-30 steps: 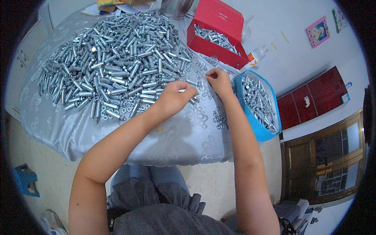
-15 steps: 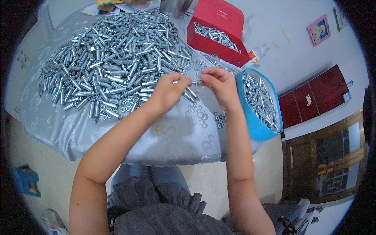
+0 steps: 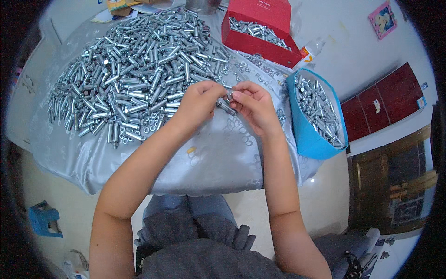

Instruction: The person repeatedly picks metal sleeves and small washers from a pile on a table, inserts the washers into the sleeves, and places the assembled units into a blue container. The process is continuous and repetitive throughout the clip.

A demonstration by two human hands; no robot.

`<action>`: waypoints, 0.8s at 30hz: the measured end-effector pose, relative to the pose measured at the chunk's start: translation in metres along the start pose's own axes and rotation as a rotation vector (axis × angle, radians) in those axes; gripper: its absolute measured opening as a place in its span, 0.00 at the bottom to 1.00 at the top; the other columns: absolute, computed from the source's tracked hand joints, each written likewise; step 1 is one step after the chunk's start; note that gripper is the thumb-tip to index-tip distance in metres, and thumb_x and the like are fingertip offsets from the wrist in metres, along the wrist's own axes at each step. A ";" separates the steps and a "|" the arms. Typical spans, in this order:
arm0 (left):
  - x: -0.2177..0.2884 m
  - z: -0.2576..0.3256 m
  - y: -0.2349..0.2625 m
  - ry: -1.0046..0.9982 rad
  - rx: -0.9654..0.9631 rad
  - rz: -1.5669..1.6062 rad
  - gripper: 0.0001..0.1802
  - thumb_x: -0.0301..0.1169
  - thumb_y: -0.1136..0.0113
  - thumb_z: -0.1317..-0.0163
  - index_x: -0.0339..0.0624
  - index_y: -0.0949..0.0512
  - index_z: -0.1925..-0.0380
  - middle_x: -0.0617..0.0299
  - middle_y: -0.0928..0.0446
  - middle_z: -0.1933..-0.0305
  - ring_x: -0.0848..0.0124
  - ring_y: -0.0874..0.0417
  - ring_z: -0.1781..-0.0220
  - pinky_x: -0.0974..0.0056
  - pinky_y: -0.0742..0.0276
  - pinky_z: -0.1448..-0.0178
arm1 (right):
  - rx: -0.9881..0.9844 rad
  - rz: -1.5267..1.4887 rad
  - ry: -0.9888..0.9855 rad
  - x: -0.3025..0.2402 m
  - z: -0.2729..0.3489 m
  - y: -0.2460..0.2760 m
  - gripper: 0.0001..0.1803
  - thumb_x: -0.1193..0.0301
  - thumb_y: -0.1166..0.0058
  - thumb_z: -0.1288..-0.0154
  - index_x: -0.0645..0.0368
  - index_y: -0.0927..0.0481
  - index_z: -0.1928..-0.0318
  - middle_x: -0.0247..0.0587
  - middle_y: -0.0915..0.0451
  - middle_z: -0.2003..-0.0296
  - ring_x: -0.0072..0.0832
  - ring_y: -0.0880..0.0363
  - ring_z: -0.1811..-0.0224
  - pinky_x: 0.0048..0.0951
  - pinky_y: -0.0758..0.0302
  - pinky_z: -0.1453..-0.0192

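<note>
Over the cloth-covered table (image 3: 218,162), between the heaped bolts and the blue bin, my left hand (image 3: 200,100) and right hand (image 3: 255,104) meet at the fingertips. Each has thumb and forefinger pinched narrow on a small metal piece (image 3: 229,95), too small and too covered by my fingers for me to make out its shape. Just below my fingertips a couple of bolts (image 3: 226,108) slant; I cannot tell whether they lie on the cloth or hang from my left grip.

The bolt pile (image 3: 134,76) crowds the whole left side, reaching close to my left knuckles, with loose nuts (image 3: 151,124) spilled along its near edge. On the right, the blue bin (image 3: 312,139), full of bolts, walls off the space just beyond my right wrist, and a few more nuts (image 3: 280,117) sit in the gap between. Farther back, the red box (image 3: 260,49) stands with its lid up, more bolts inside, and blocks the far right; a clear bottle (image 3: 315,48) is just beside it. A metal bucket (image 3: 203,5) and some papers (image 3: 104,16) fill the far edge behind the pile.
</note>
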State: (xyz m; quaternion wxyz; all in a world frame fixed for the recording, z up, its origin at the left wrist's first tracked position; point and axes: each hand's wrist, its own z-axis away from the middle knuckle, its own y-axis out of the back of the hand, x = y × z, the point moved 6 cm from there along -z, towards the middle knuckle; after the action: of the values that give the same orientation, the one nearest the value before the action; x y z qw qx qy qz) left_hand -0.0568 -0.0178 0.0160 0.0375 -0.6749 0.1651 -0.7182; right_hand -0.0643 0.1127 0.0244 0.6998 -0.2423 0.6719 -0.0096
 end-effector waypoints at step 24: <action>0.004 0.001 -0.001 0.052 -0.042 0.071 0.08 0.30 0.51 0.49 0.42 0.31 0.84 0.70 0.40 0.89 0.81 0.43 0.88 0.73 0.48 0.84 | 0.009 0.156 -0.018 0.003 0.001 0.000 0.09 0.75 0.41 0.50 0.63 0.23 0.66 0.35 0.23 0.72 0.19 0.27 0.72 0.17 0.29 0.67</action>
State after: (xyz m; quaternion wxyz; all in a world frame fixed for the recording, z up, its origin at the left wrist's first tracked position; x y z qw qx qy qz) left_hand -0.0562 -0.0178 0.0207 0.0444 -0.6504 0.2050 -0.7300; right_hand -0.0633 0.1116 0.0214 0.7054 -0.1862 0.6825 0.0442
